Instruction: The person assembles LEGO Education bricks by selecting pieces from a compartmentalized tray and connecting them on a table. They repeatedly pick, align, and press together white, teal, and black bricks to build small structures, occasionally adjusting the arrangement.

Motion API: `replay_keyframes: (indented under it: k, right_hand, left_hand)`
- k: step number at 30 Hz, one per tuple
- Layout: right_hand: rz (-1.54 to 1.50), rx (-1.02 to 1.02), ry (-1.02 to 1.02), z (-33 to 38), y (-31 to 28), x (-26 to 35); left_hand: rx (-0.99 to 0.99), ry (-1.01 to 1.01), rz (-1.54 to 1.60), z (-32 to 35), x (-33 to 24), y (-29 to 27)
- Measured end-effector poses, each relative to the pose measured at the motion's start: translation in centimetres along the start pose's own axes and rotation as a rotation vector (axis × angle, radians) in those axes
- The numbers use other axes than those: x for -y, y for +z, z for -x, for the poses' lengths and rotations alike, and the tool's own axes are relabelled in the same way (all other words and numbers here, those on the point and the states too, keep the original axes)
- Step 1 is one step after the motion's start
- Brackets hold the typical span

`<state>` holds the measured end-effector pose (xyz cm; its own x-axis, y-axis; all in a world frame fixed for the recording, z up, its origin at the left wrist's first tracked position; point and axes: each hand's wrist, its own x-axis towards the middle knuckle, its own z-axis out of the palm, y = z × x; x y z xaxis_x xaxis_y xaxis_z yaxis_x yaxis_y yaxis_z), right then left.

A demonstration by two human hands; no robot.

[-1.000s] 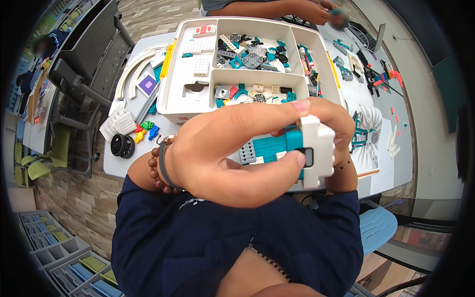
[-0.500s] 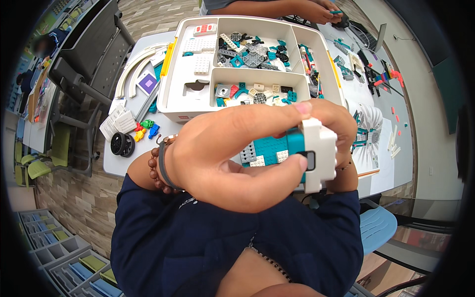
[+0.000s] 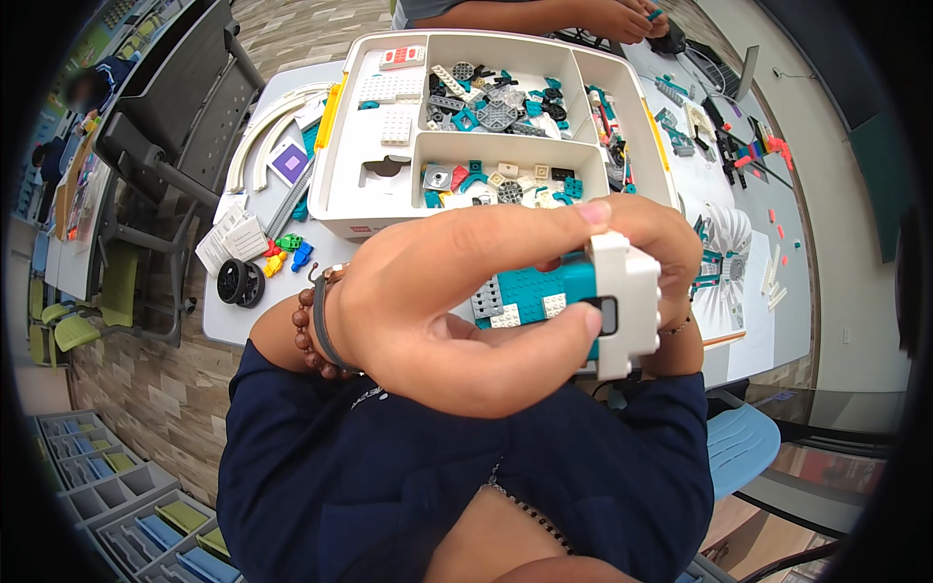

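Observation:
Between the thumb and fingers of my left hand, I grip a white and teal building block with a small dark port on its near face. My right hand is closed around the block's far and right side; most of its fingers are hidden. Partly visible through the gap in my left hand is a teal studded plate carrying a grey perforated brick and small white studded pieces. Whether that plate is joined to the block, I cannot tell.
Beyond my hands stands a white sorting tray with several loose bricks in its compartments. Black wheels and small coloured pieces lie to its left. At right are a white and teal assembly and a laptop. Another person's hands work at the far edge.
My hands and the block stay practically where they were. At the far edge, the other person's hands have shifted slightly with a small teal piece.

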<state>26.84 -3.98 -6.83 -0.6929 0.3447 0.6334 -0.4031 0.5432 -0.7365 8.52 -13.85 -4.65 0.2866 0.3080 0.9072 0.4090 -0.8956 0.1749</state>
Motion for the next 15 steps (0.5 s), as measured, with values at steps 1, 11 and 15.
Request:
replay_keyframes:
  k: [1,11,15]
  right_hand:
    - [0.001,-0.001,0.002,0.00,0.00,0.02]
    - [0.005,0.008,-0.004,-0.06,-0.07,0.08]
    - [-0.003,0.008,-0.001,-0.03,-0.08,0.09]
  left_hand:
    - [-0.001,-0.002,0.000,-0.01,-0.01,0.01]
    - [0.001,-0.009,-0.007,0.02,-0.09,0.03]
    - [-0.010,-0.007,-0.012,0.00,-0.13,0.13]
